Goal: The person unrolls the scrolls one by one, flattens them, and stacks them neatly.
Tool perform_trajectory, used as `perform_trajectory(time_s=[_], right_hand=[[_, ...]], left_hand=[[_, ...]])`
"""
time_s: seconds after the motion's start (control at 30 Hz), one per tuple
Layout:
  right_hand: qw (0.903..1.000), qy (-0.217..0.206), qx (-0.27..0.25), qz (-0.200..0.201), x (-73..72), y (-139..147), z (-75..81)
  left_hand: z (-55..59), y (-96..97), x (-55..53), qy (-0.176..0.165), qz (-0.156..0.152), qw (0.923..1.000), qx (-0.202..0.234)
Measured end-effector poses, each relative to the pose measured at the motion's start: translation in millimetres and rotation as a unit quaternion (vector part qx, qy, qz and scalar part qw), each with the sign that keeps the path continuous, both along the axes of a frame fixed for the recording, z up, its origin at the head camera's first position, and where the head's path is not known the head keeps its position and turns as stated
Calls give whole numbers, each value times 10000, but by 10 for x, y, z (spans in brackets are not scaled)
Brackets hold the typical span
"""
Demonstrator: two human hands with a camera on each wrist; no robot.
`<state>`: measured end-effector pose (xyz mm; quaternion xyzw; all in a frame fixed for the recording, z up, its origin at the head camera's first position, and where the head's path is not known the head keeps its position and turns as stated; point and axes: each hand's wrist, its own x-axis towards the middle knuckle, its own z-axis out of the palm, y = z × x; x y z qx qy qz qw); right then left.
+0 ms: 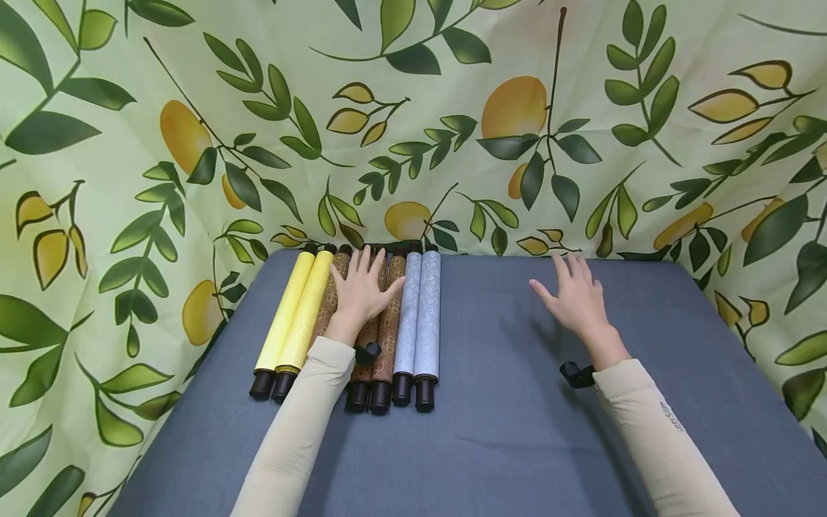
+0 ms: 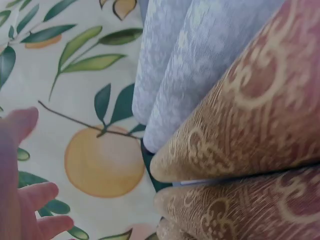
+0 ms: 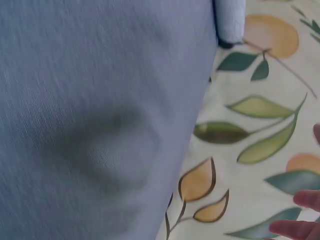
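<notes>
My left hand point(image 1: 362, 291), fingers spread, hovers above a row of patterned rolls with black end caps. Under it lie several brown rolls point(image 1: 390, 316) with a gold scroll pattern, partly hidden by the hand and forearm. To their left are two yellow rolls point(image 1: 287, 309); to their right, two light blue rolls point(image 1: 428, 316). The left wrist view shows the brown rolls point(image 2: 225, 115) close up, the fingers point(image 2: 40, 197) apart from them. My right hand point(image 1: 577, 294) is held over the table to the right of the rolls, fingers extended, holding nothing.
A blue-grey cloth covers the table point(image 1: 510, 445). Behind it and at both sides hangs a pale curtain point(image 1: 446, 93) printed with leaves and orange fruit. Each wrist carries a black strap-on camera point(image 1: 577, 375).
</notes>
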<state>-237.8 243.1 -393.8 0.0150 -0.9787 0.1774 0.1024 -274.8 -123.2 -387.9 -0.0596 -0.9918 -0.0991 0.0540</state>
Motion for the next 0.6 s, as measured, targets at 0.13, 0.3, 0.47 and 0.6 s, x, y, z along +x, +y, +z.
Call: perform_trajectory(time_s=[0.13,0.3,0.47,0.6], right_hand=[[9996,-18,-7,277,79,-139,-52],[9983,11,-127,573,193,-353,-102],[9955,87,-165,930,302,-591,-168],[9932,108,-141,1148,383,-763,-244]], left_hand=[[-37,17,69,-5,-166,9999,33],[-79,49,193,-33,-424,9986,311],[-157,79,333,-108,-788,9953,561],[-230,92,442,-138,-1129,9910,699]])
